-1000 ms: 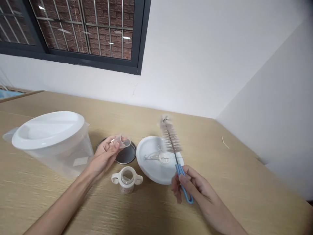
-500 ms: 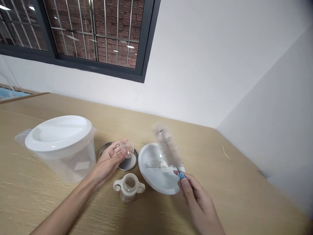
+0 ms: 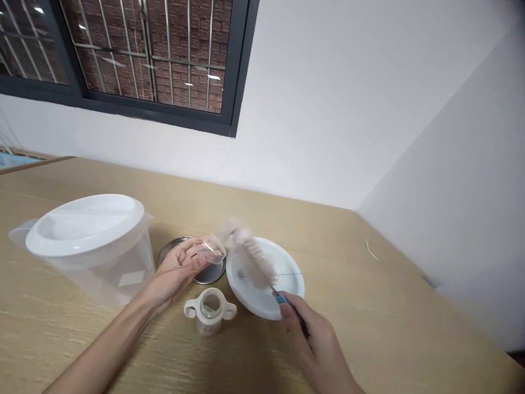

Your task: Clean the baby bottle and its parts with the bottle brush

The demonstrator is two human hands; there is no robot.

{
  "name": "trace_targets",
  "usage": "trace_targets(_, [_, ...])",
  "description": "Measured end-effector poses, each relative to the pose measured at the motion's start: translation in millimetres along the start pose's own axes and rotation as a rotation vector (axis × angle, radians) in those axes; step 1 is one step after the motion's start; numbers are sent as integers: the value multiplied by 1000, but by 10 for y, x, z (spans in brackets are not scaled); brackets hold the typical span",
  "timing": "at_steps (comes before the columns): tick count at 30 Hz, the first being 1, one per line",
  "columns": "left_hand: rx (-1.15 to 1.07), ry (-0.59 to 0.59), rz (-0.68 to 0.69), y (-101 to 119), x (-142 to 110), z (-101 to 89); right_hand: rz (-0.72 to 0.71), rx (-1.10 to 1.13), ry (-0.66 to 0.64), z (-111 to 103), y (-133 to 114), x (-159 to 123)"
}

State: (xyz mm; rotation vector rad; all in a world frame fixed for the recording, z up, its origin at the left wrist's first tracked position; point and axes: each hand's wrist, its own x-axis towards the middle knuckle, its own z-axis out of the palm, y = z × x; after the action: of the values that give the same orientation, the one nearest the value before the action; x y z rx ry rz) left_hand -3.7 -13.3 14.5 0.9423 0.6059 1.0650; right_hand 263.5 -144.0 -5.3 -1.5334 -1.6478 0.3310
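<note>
My left hand [image 3: 180,267] grips a small clear plastic cap [image 3: 214,250], tilted with its mouth toward the right, above a round metal tray [image 3: 210,273]. In my right hand [image 3: 309,334] is a bottle brush [image 3: 256,265], held by its blue and black handle. Its pale bristles, blurred by motion, point up and left, and the tip is close beside the cap's mouth; whether they touch I cannot tell. Below the brush lies a white plate [image 3: 293,293] with a thin wire and small clear parts on it. A two-handled baby bottle [image 3: 210,312] without a lid stands nearer me.
On the left stands a big translucent pitcher [image 3: 110,268] with a white lid. A short pale strand [image 3: 371,249] lies on the wooden table [image 3: 394,317] at the right. A white wall and a barred window rise behind the table.
The bottle brush has moved left in my right hand, from over the plate's right side toward the cap. My left hand has turned the cap slightly to the right. The view has shifted a little.
</note>
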Motion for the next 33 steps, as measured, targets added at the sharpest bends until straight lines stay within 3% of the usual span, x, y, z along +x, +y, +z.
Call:
trace_targets(3, [19,-1,35,16,-6,-14,-33,-7,-34,-11,25,19])
trace_targets(8, [45,44,86,92,7,-81,77,41,136,-78,78,71])
trace_targets(15, [246,171,196,108,78,-157,126,136,203,-58,170,52])
trace_targets(20, [790,364,373,-4,146,-231,206,178,239,-67,160,32])
trace_targets(24, [1349,424,375,-45,146,-314,184,167,240,-94,91,48])
trace_targets(33, [1787,403,292,-113,173,-355,149,153,224,-117,109,74])
